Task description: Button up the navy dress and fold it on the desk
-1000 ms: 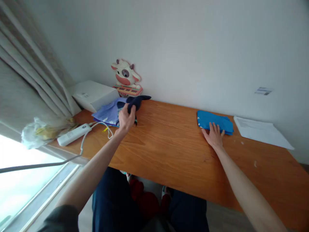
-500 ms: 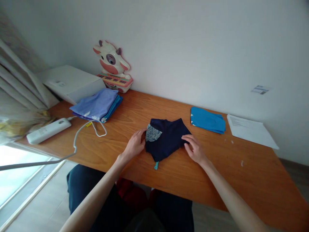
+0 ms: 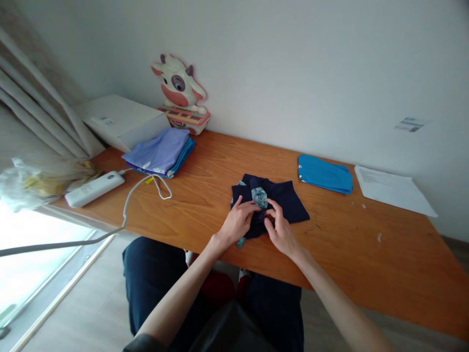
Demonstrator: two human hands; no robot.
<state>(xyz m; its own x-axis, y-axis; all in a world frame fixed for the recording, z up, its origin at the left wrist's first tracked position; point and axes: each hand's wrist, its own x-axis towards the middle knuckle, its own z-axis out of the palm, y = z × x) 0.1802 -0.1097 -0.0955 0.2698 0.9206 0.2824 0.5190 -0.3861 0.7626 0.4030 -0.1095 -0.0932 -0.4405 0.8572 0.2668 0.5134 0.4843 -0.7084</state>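
Observation:
A navy cloth with a pale swirl-patterned patch lies partly folded on the wooden table in front of me. A small teal tab sticks out at its near edge. From the left, my left hand holds the folded part, its fingers closed on the fabric just below the patch. Close beside it, my right hand has curled fingers and thumb gripping the fabric right of the patch. The cloth between the two hands is bunched, and my fingers hide some of it.
A folded blue cloth and white papers lie at the back right of the table. At the left are stacked purple and blue cloths, a white box, a cow toy keyboard and a white power strip with its cable.
Both hands have come together over the navy cloth from its left and right sides. Its left part is now folded inward, and the patch shows nearer the middle. The view has shifted slightly.

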